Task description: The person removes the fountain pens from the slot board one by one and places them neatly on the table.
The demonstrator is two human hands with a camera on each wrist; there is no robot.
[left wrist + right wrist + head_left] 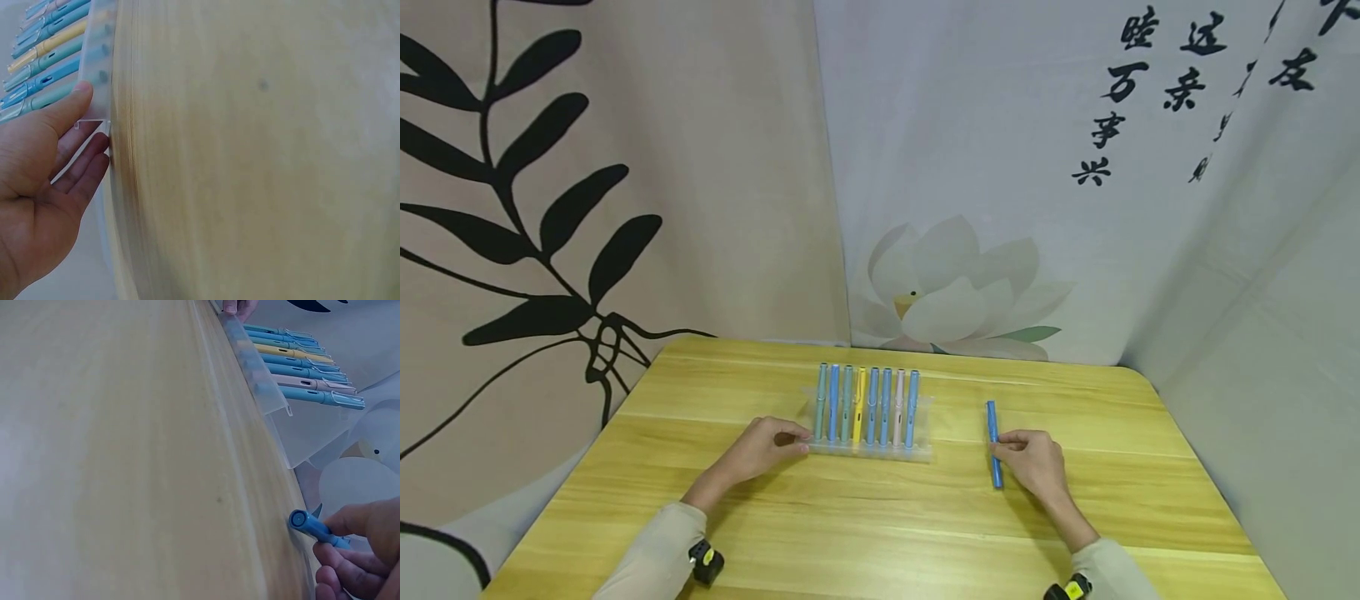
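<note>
A clear acrylic pen stand (922, 452) is on the table, with several capped pens leaning in a row in it: green, blue, pink and one yellow pen (859, 406). My left hand (765, 448) grips the stand's left end; in the left wrist view the thumb (79, 94) lies on the front strip with fingers beneath. To the right of the stand, my right hand (1033, 461) pinches a blue pen (991, 417) near its middle. The right wrist view shows that pen's round end (299, 517) toward the camera, with the thumb and fingers around its barrel.
The wooden table (865, 533) reaches back to a printed cloth backdrop (737, 167) with leaves, a lotus and characters. Black wrist devices (706, 562) sit at both sleeves. Bare tabletop separates the stand from the blue pen.
</note>
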